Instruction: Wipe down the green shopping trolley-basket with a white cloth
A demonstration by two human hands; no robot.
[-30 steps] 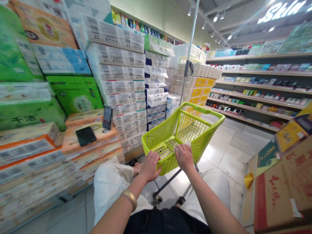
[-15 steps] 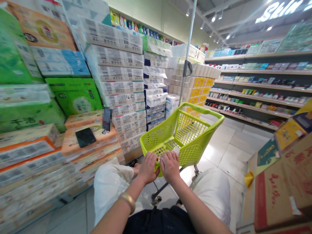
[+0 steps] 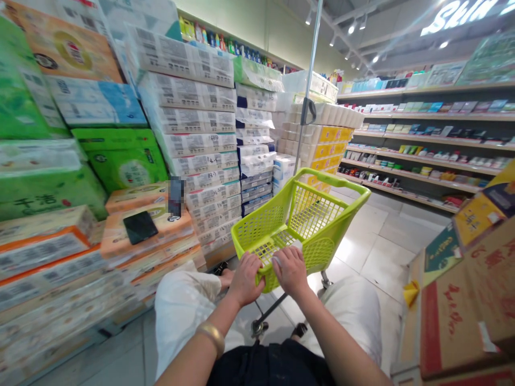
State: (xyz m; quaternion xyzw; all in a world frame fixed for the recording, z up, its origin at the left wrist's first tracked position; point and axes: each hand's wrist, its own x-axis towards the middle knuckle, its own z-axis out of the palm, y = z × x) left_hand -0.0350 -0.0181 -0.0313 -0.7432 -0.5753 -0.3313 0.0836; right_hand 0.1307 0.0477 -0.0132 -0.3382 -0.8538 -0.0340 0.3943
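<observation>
The left hand is curled over the near rim of the green shopping cart, which stands on the tiled floor before the person's knees. Just beside it, the right hand has its fingers bent around a white scrap, perhaps a wipe, mostly hidden, at the same rim.

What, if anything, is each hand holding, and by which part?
The left hand grips the lime-green plastic shopping cart by its near rim; the right hand holds a small white item, gripped part hidden.
</observation>
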